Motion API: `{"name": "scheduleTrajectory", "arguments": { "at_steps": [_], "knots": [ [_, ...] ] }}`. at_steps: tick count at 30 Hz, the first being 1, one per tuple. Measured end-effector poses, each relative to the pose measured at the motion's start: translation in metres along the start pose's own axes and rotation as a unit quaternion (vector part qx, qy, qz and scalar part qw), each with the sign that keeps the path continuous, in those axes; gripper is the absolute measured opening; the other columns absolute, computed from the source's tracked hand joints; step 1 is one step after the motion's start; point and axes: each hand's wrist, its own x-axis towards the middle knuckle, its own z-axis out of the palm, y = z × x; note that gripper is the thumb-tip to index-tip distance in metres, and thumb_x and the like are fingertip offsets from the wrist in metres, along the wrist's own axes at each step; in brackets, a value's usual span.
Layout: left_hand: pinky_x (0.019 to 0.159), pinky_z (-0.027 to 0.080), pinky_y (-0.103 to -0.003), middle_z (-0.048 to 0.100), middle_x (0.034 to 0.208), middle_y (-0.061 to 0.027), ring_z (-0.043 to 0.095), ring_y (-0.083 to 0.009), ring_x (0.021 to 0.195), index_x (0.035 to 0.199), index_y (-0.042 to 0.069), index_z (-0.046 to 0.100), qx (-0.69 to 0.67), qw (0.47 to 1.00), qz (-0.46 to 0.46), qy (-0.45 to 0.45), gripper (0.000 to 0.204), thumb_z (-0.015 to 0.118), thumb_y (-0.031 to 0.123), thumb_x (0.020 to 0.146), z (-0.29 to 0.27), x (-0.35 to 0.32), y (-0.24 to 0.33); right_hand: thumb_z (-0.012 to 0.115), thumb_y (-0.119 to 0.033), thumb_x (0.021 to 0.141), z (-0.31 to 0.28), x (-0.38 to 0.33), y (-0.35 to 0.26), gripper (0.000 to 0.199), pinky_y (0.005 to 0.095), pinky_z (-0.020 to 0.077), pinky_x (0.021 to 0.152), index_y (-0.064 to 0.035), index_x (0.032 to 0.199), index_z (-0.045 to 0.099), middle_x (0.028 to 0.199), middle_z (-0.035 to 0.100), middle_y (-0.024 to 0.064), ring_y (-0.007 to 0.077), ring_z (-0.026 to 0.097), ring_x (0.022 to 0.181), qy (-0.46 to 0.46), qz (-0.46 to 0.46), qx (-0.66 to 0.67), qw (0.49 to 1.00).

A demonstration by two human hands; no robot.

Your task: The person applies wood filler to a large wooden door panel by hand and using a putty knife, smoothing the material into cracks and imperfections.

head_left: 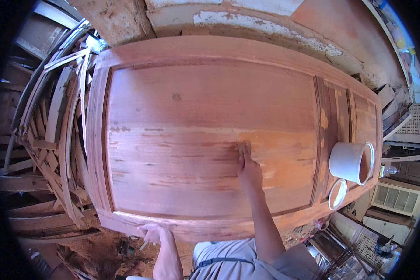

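A large reddish wooden panelled door [210, 98] lies flat in front of me. My right hand [250, 164] is closed and pressed to the middle of its big panel, where orange-tan filler or stain [284, 154] covers the wood to the right. Something small and dark seems to be under the fingers, too unclear to name. Near the door's front edge, on the left, my left hand [157, 232] rests with its fingers stretched out to the left. A white bucket [345, 161] stands on the right part of the door, with a small round white lid or dish [337, 195] beside it.
Stacked wooden strips and offcuts [63, 140] crowd the left side. Behind the door rises a wall with peeling paint [266, 25]. At the right are a pale cabinet with glass panes [396, 198] and a clear bottle [391, 170]. Reddish dust covers the floor [98, 252].
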Motion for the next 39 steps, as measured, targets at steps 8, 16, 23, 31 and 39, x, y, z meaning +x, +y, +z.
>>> {"name": "scheduleTrajectory", "arguments": {
  "at_steps": [8,16,23,31,39],
  "knots": [
    [0.077,0.056,-0.055,0.068,0.097,-0.0308,0.068,-0.0444,0.094,0.102,-0.011,0.061,-0.004,1.000,-0.002,-0.002,0.086,0.035,0.071,0.092,0.021,0.039,-0.047,0.051,-0.027,0.100,0.011,0.010,-0.011,0.055,0.0522,0.0545,0.064,-0.0202,0.152,0.034,0.082,0.066,0.0246,0.0433,0.067,0.073,0.051,0.011,0.026,0.998],
    [0.078,0.056,-0.055,0.068,0.097,-0.0310,0.068,-0.0445,0.094,0.102,-0.011,0.061,0.014,1.000,-0.004,0.006,0.085,0.036,0.070,0.092,-0.005,-0.004,-0.005,0.050,-0.025,0.100,0.008,0.012,-0.023,0.055,0.0510,0.0554,0.062,-0.0200,0.152,0.033,0.093,0.068,0.0266,0.0430,0.068,0.075,0.019,-0.005,0.027,0.999],
    [0.078,0.056,-0.055,0.068,0.097,-0.0311,0.068,-0.0445,0.095,0.103,-0.011,0.061,0.020,1.000,-0.009,0.007,0.084,0.036,0.070,0.092,0.007,0.010,-0.010,0.050,-0.024,0.100,0.016,-0.004,-0.028,0.056,0.0533,0.0548,0.060,-0.0184,0.153,0.031,0.093,0.067,0.0267,0.0432,0.067,0.071,0.023,-0.018,0.005,1.000],
    [0.079,0.056,-0.055,0.068,0.097,-0.0312,0.068,-0.0446,0.095,0.103,-0.010,0.060,0.034,0.999,-0.014,0.011,0.083,0.037,0.069,0.092,0.000,0.000,-0.006,0.049,-0.022,0.101,0.022,0.002,-0.030,0.052,0.0526,0.0523,0.061,-0.0216,0.151,0.036,0.075,0.065,0.0232,0.0430,0.065,0.066,0.053,-0.012,0.000,0.999],
    [0.080,0.056,-0.056,0.068,0.098,-0.0313,0.068,-0.0446,0.095,0.104,-0.010,0.060,0.046,0.999,-0.021,0.014,0.082,0.038,0.068,0.092,-0.007,-0.009,0.004,0.047,-0.036,0.101,-0.045,0.056,-0.035,0.045,0.0499,0.0557,0.068,-0.0283,0.145,0.044,0.080,0.067,0.0189,0.0378,0.067,0.075,-0.121,-0.214,-0.196,0.949]
  ]
}}
